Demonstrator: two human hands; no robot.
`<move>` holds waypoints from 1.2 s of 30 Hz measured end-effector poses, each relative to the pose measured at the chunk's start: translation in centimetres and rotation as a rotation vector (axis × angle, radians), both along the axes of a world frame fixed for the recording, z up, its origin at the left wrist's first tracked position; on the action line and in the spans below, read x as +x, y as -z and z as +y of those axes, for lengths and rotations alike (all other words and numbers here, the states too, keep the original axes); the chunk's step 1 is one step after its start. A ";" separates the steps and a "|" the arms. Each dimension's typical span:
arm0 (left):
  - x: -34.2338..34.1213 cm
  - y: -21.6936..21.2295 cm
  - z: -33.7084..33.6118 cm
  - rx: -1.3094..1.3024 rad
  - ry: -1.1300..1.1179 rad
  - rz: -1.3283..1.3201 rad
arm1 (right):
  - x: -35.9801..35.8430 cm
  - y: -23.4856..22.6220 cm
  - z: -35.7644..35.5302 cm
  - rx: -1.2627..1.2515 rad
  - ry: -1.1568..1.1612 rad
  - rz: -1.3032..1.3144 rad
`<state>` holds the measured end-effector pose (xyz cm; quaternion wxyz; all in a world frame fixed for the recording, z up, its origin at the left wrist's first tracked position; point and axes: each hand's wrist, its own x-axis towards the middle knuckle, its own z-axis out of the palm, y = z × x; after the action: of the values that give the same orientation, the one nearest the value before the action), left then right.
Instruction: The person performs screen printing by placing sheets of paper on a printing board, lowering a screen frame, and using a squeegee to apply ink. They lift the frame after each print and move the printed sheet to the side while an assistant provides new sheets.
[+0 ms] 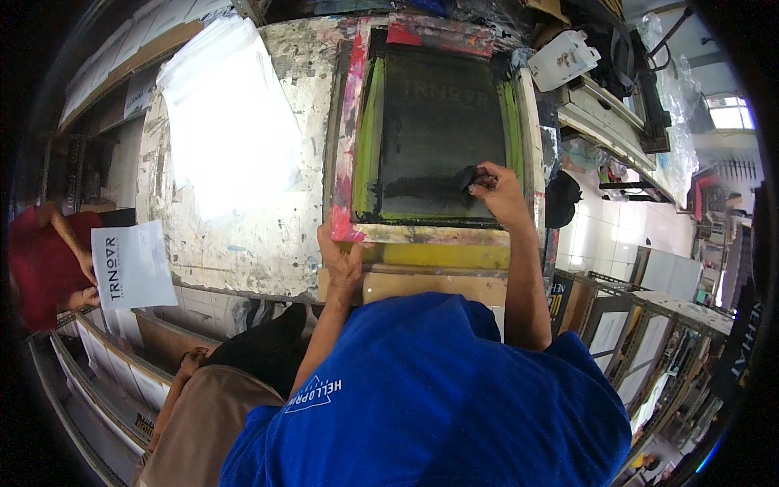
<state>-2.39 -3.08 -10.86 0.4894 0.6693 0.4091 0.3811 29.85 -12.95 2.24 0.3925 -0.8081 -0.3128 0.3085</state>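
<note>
A screen-printing frame (pixel 357 162) with red, pink and green taped edges lies on a paint-stained table (pixel 268 235); its dark mesh (pixel 438 122) carries faint lettering. My right hand (pixel 497 188) presses a small dark rag (pixel 469 180) onto the lower right of the mesh. My left hand (pixel 342 261) grips the frame's near left corner, by a yellow-edged wooden bar (pixel 438 258).
A stack of clear plastic sheets (pixel 231 122) lies on the table's left part. At far left a person in red (pixel 40 260) holds a printed white sheet (pixel 130 264). Shelves with frames stand at right (pixel 649 325), and a white container (pixel 564 57) sits behind.
</note>
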 end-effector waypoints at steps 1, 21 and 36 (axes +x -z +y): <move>0.1 -0.1 0.0 0.005 -0.008 -0.006 | -0.3 -0.6 -0.1 -0.113 -0.005 -0.168; 0.1 0.1 -0.4 -0.124 -0.023 -0.115 | -7.1 3.7 6.7 -0.160 -0.245 -0.593; -0.3 0.4 -0.1 -0.023 -0.010 0.016 | 0.3 0.5 -1.5 -0.046 0.021 -0.465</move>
<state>-2.65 -3.23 -11.27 0.4920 0.6645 0.4207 0.3734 30.11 -14.45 1.75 0.2946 -0.8693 -0.3793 0.1171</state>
